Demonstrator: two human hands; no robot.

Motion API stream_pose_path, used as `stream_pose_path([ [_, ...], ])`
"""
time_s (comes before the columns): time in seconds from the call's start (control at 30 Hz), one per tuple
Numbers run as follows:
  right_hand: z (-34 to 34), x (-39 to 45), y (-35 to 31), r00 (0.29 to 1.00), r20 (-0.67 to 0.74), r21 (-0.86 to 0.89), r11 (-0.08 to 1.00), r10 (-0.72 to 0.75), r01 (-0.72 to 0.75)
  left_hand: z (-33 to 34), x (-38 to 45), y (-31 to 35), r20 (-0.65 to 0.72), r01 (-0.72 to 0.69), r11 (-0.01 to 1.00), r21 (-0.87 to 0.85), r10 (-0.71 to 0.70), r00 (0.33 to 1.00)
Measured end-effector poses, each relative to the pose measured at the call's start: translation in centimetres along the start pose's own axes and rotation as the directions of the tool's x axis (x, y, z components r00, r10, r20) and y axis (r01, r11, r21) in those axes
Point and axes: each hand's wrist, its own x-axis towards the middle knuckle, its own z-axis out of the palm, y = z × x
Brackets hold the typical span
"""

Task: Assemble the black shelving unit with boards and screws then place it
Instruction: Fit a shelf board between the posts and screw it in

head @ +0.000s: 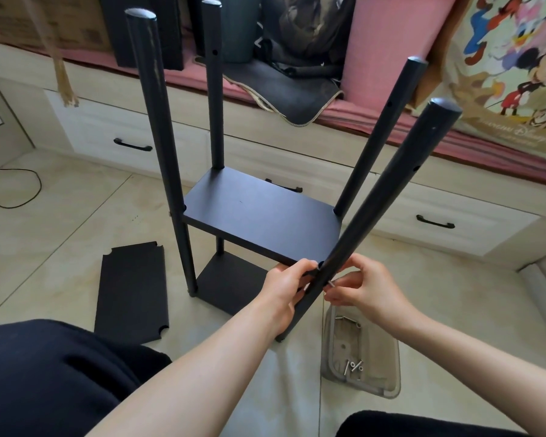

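1. Shelving unit (259, 216) stands on the tiled floor (60, 222) in front of the person, long axis vertical: 4 black round posts pointing up, 2 boards fitted, 1 mid-height and 1 at floor level.
2. Near-right post (391, 190) is off-vertical, top leaning right and away; its foot sits on the floor near the person.
3. Left hand (284, 288) grips the front-right corner of the mid board against that post, fingers curled round the edge.
4. Right hand (363, 288) is on the post's other side, thumb and fingertips pinched together on a small silver screw (331, 282) at the post's side.
5. Spare board (131, 291) lies flat on the floor left of the unit, long axis running away from the person, notched corners.
6. Beige tray (388, 367) on the floor below the right hand holds loose screws (355, 366).
7. Behind: bed base with drawers (130, 134), pink bedding on top.
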Motion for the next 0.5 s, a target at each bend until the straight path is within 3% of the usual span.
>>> stream_pose_path([
  [0.3,0.07,-0.45,0.56,0.995,-0.029,0.135,0.986,0.100,-0.095,0.19,0.36,-0.36,-0.009,-0.007,0.998,-0.059,0.007,1.000],
  [0.5,0.47,-0.11,0.65,0.995,-0.085,0.080,0.995,0.057,-0.050,0.19,0.29,-0.22,0.014,0.020,0.997,-0.068,-0.019,1.000],
])
